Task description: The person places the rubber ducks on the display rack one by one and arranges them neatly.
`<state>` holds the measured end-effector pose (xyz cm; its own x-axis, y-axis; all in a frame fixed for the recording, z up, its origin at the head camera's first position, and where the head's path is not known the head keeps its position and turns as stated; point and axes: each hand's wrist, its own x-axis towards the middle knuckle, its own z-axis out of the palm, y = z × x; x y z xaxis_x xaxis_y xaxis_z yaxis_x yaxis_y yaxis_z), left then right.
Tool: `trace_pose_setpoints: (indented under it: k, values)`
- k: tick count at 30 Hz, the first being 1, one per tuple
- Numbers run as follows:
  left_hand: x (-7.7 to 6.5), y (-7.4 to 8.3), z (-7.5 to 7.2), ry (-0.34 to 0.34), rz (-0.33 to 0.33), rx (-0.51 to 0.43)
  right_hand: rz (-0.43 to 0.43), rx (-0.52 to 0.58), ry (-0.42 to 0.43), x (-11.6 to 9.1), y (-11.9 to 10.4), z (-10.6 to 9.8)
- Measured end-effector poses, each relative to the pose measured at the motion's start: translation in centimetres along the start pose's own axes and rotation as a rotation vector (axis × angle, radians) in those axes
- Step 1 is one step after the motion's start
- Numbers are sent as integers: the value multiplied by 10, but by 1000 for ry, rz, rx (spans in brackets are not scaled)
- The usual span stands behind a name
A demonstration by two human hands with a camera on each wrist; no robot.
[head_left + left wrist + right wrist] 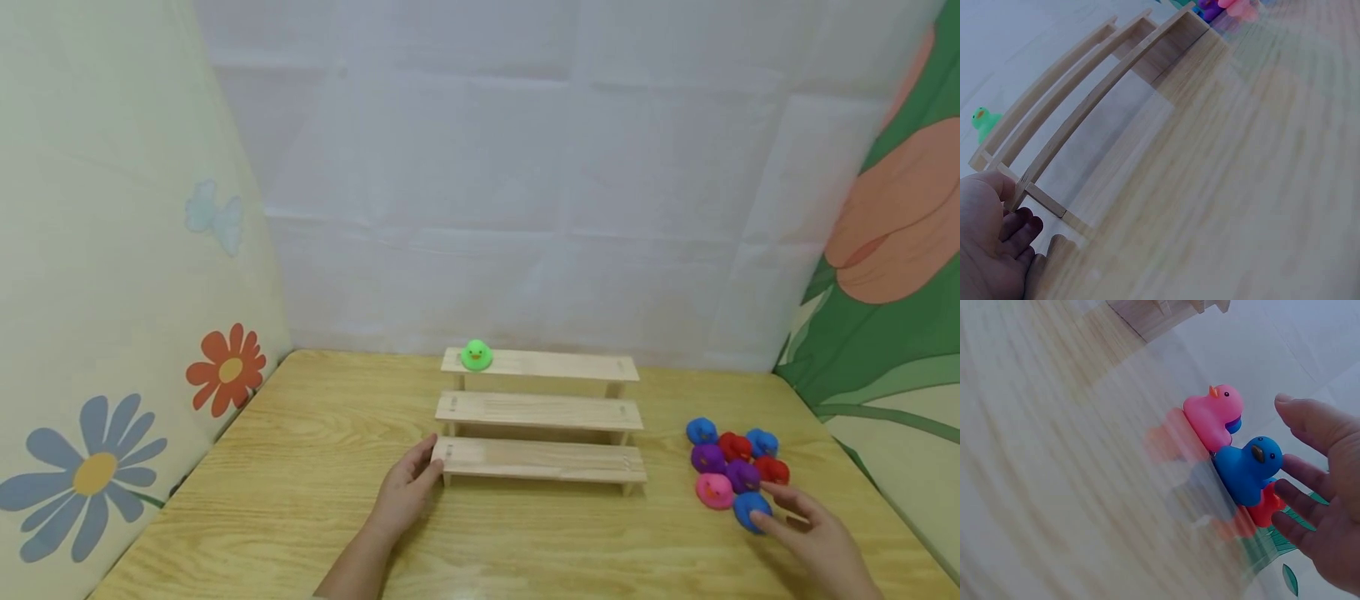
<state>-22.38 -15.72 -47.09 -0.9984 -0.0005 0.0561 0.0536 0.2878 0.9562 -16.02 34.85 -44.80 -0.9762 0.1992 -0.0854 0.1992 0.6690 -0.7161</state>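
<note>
Right hand (pixel 813 533): thumb and fingers parted around the nearest blue duck (pixel 752 512), not clamped; contact with the duck cannot be told for certain; duck sits upright on the table (pixel 555 546), in the gap between thumb and fingertips.

Just left of this duck, a little farther from the right hand, a pink duck (pixel 715 491); beyond the right hand's fingertips, two purple ducks (pixel 708 457), two red ducks (pixel 771 471) and, farthest out, two more blue ducks (pixel 701 431); the group is bunched closely.

Left hand (pixel 405 487): thumb and fingers pinch the near end of the lowest board (pixel 540 459) of a wooden stand (pixel 540 409); the stand extends from this hand toward the right hand, its three boards stepping up and away; on the top board, beyond the left hand and slightly to its right, one green duck (pixel 476 356), upright near the board's left end.

Past both hands, behind the stand, a creased white cloth (pixel 480 158).
</note>
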Motion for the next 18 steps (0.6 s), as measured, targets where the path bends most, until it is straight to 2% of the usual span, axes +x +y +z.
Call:
trace_pose_setpoints:
  k: [5, 10, 18]
  values:
    - [1, -1, 0, 1, 6, 3, 16, 15, -39, 1, 1, 2]
    - [1, -2, 0, -3, -1, -7, 20, -7, -42, 2, 4, 5]
    - [0, 0, 0, -6, -3, -2, 82, 14, -61, 9, 8, 8]
